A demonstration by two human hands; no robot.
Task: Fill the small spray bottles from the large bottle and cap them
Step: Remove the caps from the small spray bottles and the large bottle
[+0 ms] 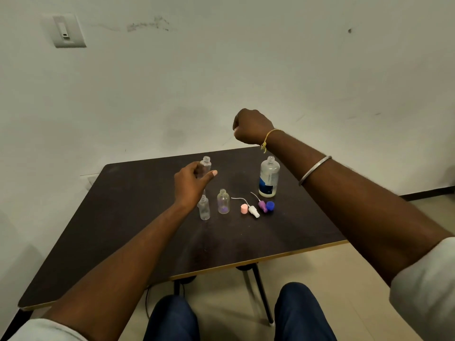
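My left hand (193, 184) grips a small clear bottle (206, 163), uncapped, and holds it upright above the dark table (128, 217). Two more small open bottles stand below it, one (203, 207) just under my hand and one (223, 201) to its right. The large bottle (269, 177), with a blue label and no cap, stands at the right. My right hand (251, 126) is raised above the table's far edge with its fingers curled into a fist; whether it holds anything is hidden.
Between the small bottles and the large one lie a pink cap (244, 208), a white spray head (253, 210) with its tube, a purple spray head (262, 206) and a blue cap (270, 206). My knees are below the table's near edge.
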